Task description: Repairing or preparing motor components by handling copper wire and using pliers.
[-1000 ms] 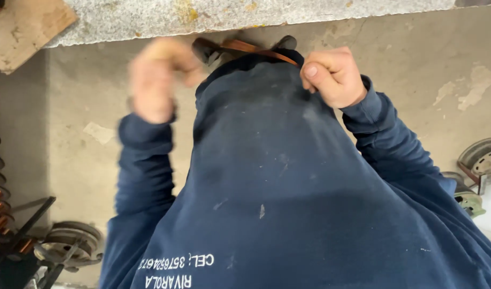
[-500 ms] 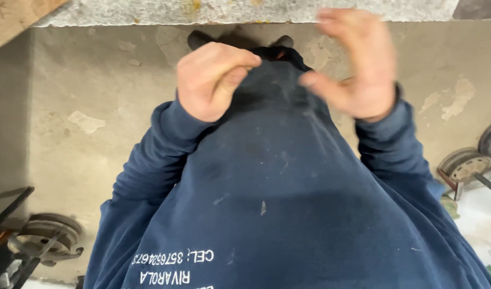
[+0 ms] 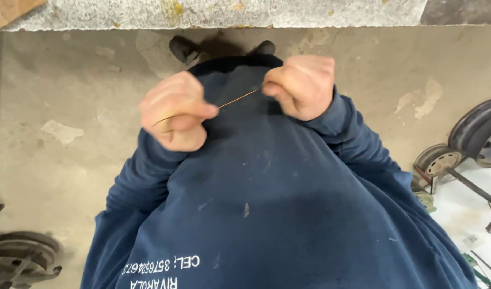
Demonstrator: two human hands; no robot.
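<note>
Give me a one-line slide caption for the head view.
Both fists, left hand and right hand, pull a thin copper wire taut over a navy sweatshirt.

Concrete floor, stone ledge (speckled grey), wheels.

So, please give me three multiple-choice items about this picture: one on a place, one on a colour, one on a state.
1. Where do the wheels lie?
A. on the grey slab
B. on the floor at the right
C. in the person's lap

2. What colour is the sweatshirt?
A. dark blue
B. red
C. white

3. How is the thin wire held?
A. coiled in one hand
B. lying loose on the floor
C. stretched between both hands

Key: 1 B, they lie by the right edge; 2 A, the cloth is navy; 3 C, the left hand and right hand each pinch one end.
</note>
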